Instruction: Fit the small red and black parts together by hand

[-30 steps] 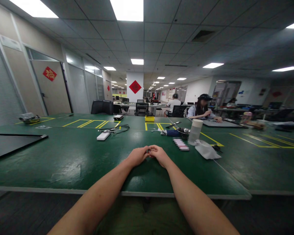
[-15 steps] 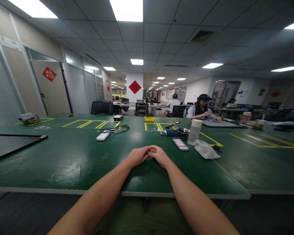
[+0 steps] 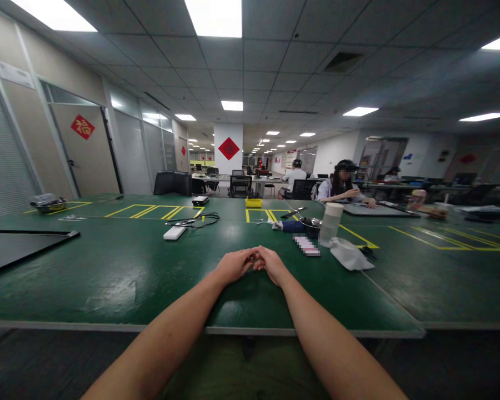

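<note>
My left hand (image 3: 235, 266) and my right hand (image 3: 271, 264) meet just above the green table (image 3: 150, 289), fingertips against each other. Between the fingers shows a small object (image 3: 252, 260) with a reddish-orange spot; most of it is covered, and its kind cannot be made out. Both hands are closed around it, fingers bent. Beyond the hands to the right lies a pinkish, blurred-out flat item (image 3: 306, 245). A white power bank-like block (image 3: 175, 233) with a black cable (image 3: 204, 220) lies ahead to the left.
To the right stand a translucent bottle (image 3: 331, 222) and a white pouch (image 3: 350, 254), with a metal bowl (image 3: 311, 223) behind. A yellow box (image 3: 253, 203) sits farther back. At far left lies a dark flat board (image 3: 20, 250). A person (image 3: 341, 186) works across the table.
The fingers have shifted slightly around the small object, and a reddish-orange spot on it now shows. My arms stay in nearly the same place.
</note>
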Motion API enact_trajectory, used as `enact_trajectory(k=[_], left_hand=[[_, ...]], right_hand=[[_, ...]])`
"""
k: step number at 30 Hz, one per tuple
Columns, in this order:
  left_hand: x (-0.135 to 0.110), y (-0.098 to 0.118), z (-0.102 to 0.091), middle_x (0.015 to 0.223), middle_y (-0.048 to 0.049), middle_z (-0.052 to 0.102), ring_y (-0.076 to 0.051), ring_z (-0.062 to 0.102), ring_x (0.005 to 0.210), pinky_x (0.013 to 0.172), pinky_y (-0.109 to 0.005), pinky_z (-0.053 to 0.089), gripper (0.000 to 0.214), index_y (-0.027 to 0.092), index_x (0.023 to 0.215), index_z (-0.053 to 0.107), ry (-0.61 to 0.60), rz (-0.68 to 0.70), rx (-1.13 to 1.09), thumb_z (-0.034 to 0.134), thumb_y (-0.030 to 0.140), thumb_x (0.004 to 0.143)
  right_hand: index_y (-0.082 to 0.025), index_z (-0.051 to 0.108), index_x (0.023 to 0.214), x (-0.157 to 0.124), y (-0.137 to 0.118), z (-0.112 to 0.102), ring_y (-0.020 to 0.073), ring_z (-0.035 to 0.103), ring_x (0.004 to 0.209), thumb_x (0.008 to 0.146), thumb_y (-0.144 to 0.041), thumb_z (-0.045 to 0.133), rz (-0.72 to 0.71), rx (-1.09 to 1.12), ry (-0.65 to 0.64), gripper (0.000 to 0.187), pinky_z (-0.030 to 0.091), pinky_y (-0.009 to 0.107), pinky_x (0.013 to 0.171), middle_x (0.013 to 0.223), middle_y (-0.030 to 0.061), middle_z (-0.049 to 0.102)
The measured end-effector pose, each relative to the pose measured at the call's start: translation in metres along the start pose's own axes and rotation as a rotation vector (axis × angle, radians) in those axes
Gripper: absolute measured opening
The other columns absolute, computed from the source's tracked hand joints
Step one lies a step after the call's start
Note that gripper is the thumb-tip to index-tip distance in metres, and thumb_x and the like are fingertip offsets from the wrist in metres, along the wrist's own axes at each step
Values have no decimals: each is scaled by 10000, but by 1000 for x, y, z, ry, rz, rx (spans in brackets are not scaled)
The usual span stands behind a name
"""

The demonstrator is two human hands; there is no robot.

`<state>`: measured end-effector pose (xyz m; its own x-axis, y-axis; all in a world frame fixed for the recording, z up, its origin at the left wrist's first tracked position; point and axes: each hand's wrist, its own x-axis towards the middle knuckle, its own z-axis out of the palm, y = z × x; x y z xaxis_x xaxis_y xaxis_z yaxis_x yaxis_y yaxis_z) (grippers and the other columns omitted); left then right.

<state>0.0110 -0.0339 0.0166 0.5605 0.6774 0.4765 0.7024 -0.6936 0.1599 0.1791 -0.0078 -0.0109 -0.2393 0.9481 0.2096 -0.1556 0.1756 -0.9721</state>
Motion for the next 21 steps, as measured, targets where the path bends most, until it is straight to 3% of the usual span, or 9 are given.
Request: enact_trajectory(k=[8, 13, 16, 21], left_hand=[[0, -2, 0, 1026, -21, 648, -168, 618, 888, 739, -224, 437, 362, 272, 1218, 486, -16, 5, -11, 485, 246, 857], [0, -3, 1, 1024, -23, 646, -167, 612, 881, 740, -222, 434, 271, 259, 1124, 549, -16, -14, -22, 477, 270, 863], [0, -4, 1, 1056, -17, 638, -166, 609, 898, 770, -227, 432, 307, 280, 1150, 546, -27, -8, -53, 491, 255, 849], [0, -3, 0, 1062, -25, 639, -179, 610, 925, 802, -247, 431, 358, 288, 1187, 530, -18, -11, -99, 495, 227, 836]], right_hand=[[-143, 627, 880, -2, -4, 2, 93, 557, 449, 820, -525, 471, 17, -1, 3, 418, 345, 197, 409, 702, 49, 635], [-142, 628, 887, -4, -4, 3, 93, 544, 491, 710, -294, 614, -68, -132, -20, 234, 368, 202, 454, 705, 25, 651], [-148, 628, 916, -4, -4, 3, 91, 538, 509, 672, -191, 587, -78, -163, -34, 251, 376, 202, 474, 726, 21, 664], [-150, 623, 908, -5, -4, 4, 88, 522, 489, 664, -168, 559, -83, -173, -15, 253, 382, 214, 480, 697, 11, 654]])
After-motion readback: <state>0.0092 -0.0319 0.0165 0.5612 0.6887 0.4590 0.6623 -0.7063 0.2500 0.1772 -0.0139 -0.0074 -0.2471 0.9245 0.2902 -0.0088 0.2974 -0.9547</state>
